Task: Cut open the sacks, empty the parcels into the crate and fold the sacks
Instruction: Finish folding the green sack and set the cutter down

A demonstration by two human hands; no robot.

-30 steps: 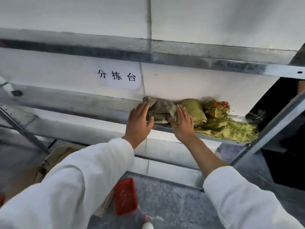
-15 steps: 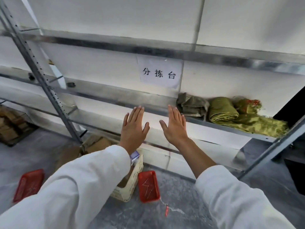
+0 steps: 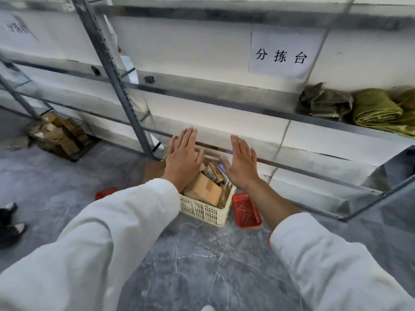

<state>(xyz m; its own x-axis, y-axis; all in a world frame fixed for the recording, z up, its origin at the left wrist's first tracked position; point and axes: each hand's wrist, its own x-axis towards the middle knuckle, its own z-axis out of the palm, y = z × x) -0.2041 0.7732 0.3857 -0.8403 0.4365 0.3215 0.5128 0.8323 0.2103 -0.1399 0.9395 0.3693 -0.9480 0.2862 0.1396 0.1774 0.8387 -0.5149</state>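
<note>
Both hands are up in front of the cam, out over the floor. The left hand (image 3: 183,160) is flat, fingers straight and close together, thumb out, back toward me, gripping nothing. The right hand (image 3: 241,163) is the same: fingers straight, nothing in it. There's a clear gap btwn the two, thumbs pointing at each other. White sleeves (image 3: 112,243) are on both arms, and the right one ends mid-forearm.

Task stuff: the white perforated plastic crate (image 3: 202,211) sits on the grey marbled floor (image 3: 190,270), low in my view under the hands and near the bottom rail of the rack. It's packed w/ brown cardboard parcels (image 3: 204,190) piled above the rim. The left hand and sleeve cover its left part, so I can't see that side. The sacks are on the long metal shelf (image 3: 213,95) at right, well apart from the hands. A grey-green folded woven sack (image 3: 325,103) lies against the wall. Butted up on its right is an olive-green folded woven sack (image 3: 375,110), w/ more green fabric running out of frame.

Misc: a flat red plastic tray (image 3: 246,209) lies on the floor just beside the crate's right side. A second red tray (image 3: 105,193) peeks out behind the left sleeve. A white paper sign w/ three black characters (image 3: 281,53) is on the wall above and left of the sacks. A slanted perforated steel upright (image 3: 112,75) stands left of the hands. At far left there's a dark wire basket of cardboard boxes (image 3: 60,135) on the floor under the rack. Dark shoes (image 3: 9,221) show at the left edge.
</note>
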